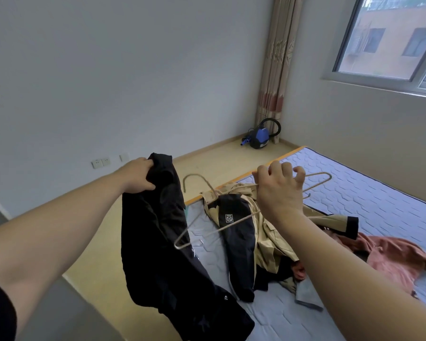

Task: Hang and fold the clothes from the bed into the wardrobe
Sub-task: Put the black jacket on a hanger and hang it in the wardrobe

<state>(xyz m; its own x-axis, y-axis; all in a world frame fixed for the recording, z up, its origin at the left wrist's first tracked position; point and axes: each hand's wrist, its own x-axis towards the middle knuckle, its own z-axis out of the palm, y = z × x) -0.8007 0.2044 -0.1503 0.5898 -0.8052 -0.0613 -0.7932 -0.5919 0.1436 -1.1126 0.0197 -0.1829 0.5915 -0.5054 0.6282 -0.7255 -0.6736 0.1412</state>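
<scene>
Left hand (139, 177) is bunching the limp black jacket (167, 242) at its collar, right hand (278, 187) is pinching the stiff wire hanger (231, 225), shoulders needing threading.

One hanger (234, 212) is in view, and one black garment (167, 242) is held up. On the bed (369, 193) lie three more garments (one tan-and-black (246, 232), one pink (399, 259), one grey (305, 295)). One vacuum cleaner (261, 137) stands in the corner.

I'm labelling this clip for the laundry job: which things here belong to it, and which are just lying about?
Part of the job:
black garment in left hand
wire hanger in right hand
beige-and-black jacket
pink garment
bed

Lying about:
blue vacuum cleaner
curtain
</scene>
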